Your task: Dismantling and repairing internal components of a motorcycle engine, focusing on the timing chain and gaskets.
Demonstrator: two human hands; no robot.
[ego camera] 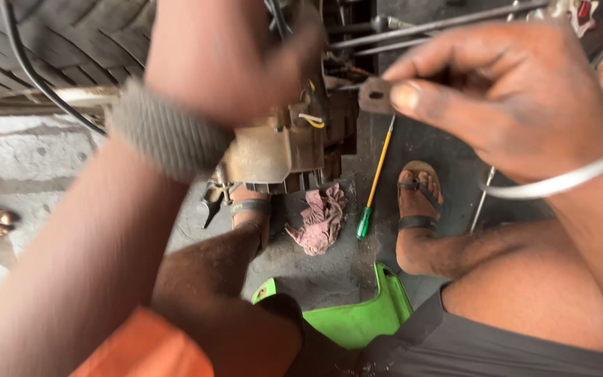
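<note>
Right hand (518,98): my thumb and forefinger pinch a small grey metal plate (375,95), held at the engine's side.
Left hand (228,52): blurred, laid on the rusty engine block (273,150); grip cannot be told.
Floor: yellow-shafted screwdriver (373,183), pink rag (322,218), between my sandalled feet.
Seat: green stool (357,318).

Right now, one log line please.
left hand: on engine part | right hand: pinching metal tab | floor: screwdriver, rag

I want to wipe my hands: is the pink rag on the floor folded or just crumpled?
Crumpled. The pink rag lies bunched in uneven folds on the floor, between the person's sandalled feet, beside the screwdriver.
</note>
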